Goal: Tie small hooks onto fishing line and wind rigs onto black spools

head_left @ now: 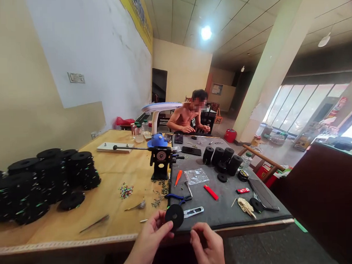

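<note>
My left hand (152, 235) pinches a round black foam spool (171, 218) with a small hole in its middle, held up at the table's front edge. Just right of it, my right hand (208, 242) is curled with thumb and forefinger together; whatever is between those fingertips, if anything, is too small to make out. Behind the spool lie silver thread snips (194, 212), partly covered by it. A pair of blue-handled pliers (178, 197) rests a little farther back.
Stacks of black spools (50, 177) fill the left side. A winding device (160, 163) stands mid-table beside small metal pieces (159, 196) and coloured beads (126, 190). On the grey mat lie a red lighter (211, 192) and plastic bag (196, 176). Another person (185, 118) sits opposite.
</note>
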The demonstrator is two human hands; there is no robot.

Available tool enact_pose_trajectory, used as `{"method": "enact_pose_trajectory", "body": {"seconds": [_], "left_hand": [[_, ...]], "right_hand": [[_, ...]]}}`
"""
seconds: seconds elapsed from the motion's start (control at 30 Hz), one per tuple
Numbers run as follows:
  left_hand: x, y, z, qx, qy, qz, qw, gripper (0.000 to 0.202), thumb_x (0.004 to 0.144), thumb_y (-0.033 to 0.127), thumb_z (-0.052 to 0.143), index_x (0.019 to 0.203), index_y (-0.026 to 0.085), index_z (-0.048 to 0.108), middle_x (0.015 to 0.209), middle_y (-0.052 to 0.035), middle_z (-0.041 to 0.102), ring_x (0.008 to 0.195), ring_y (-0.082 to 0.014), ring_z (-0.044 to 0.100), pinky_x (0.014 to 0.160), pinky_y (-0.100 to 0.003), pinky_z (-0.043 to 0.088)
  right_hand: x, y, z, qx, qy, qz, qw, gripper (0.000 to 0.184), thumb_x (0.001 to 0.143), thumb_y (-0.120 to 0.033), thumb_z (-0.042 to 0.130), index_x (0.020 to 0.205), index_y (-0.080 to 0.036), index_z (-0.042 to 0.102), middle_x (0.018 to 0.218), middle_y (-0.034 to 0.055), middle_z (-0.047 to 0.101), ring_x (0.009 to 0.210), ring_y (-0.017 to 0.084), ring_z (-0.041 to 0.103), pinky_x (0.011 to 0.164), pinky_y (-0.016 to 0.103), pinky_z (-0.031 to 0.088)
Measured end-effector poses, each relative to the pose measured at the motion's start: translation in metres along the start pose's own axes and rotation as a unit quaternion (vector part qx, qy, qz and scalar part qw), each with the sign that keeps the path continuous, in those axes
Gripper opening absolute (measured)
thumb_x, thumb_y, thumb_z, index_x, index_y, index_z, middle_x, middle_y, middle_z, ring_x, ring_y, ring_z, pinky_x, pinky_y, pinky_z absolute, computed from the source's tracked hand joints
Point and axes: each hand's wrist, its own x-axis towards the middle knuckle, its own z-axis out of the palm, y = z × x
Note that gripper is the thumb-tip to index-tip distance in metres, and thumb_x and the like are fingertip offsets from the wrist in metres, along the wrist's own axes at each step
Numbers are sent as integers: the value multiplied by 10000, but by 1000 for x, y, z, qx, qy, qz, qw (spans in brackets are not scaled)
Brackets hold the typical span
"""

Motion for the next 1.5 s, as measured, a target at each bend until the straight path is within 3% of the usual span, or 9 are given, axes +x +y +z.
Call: {"method": "enact_pose_trajectory", "body": {"seconds": [0.13, 0.3, 0.47, 0.6, 0.7, 0.9, 1.17, 1.37, 1.5], "left_hand": [[-42, -19, -14, -22, 30, -8, 999, 260, 631, 341, 765, 782, 190, 616, 796, -12, 647, 797, -194, 573, 705, -283, 490], [-68, -33, -32, 63, 26, 11, 998, 239, 624, 336, 774, 676, 191, 591, 675, 20, 593, 707, -170, 538, 677, -254, 450], [-71, -22, -46, 92, -26, -14, 995, 277, 641, 331, 761, 856, 191, 656, 899, -43, 668, 935, -241, 580, 850, -312, 441], [-67, -19, -45, 84, -51, -36, 995, 300, 664, 364, 742, 892, 179, 678, 951, -75, 685, 997, -261, 584, 899, -331, 427], [-62, -22, -41, 70, -44, -37, 996, 353, 650, 366, 755, 942, 179, 687, 993, -86, 692, 1017, -261, 587, 912, -330, 427], [-55, -20, -33, 125, -68, -29, 989, 205, 665, 317, 743, 790, 155, 724, 784, -62, 710, 793, -215, 614, 762, -293, 471], [-52, -21, -30, 143, -28, -18, 989, 177, 658, 319, 742, 632, 152, 691, 638, -21, 654, 651, -165, 557, 631, -238, 434], [-51, -28, -30, -3, 17, -49, 999, 251, 661, 367, 755, 635, 156, 621, 618, 8, 610, 597, -120, 531, 587, -210, 442], [-48, -31, -44, -146, 76, -95, 982, 147, 687, 222, 759, 711, 151, 632, 681, -7, 639, 646, -120, 595, 596, -202, 494]], "right_hand": [[-25, -21, 28, 202, -72, 167, 962, 229, 840, -388, 559, 914, -177, 612, 728, 30, 661, 599, 155, 591, 548, 227, 463], [-37, -46, 43, 283, -91, 219, 929, 198, 764, -332, 641, 882, -173, 641, 800, 35, 665, 752, 192, 604, 683, 266, 479], [-36, -54, 37, 256, -149, 195, 935, 200, 747, -190, 618, 940, -194, 673, 880, 32, 700, 841, 207, 627, 784, 290, 477], [-33, -62, 30, 242, -190, 162, 938, 305, 762, -142, 582, 1041, -227, 672, 1018, 35, 707, 957, 215, 632, 886, 319, 454], [-32, -66, 26, 226, -224, 150, 936, 341, 744, -107, 564, 1040, -231, 680, 999, 17, 713, 953, 207, 634, 883, 301, 449], [-35, -64, 23, 206, -291, 159, 921, 291, 698, -109, 537, 918, -188, 710, 843, -21, 716, 785, 176, 621, 719, 232, 466], [-35, -68, 20, 232, -310, 179, 904, 420, 678, -92, 502, 1034, -212, 688, 876, -29, 712, 765, 174, 617, 678, 218, 461], [-40, -66, 23, 206, -302, 194, 911, 421, 659, -85, 501, 1012, -227, 681, 851, -23, 703, 734, 156, 608, 658, 206, 443], [-48, -47, 27, 225, -230, 246, 914, 369, 627, -80, 483, 938, -191, 650, 805, -10, 671, 729, 149, 590, 650, 210, 435]]}}
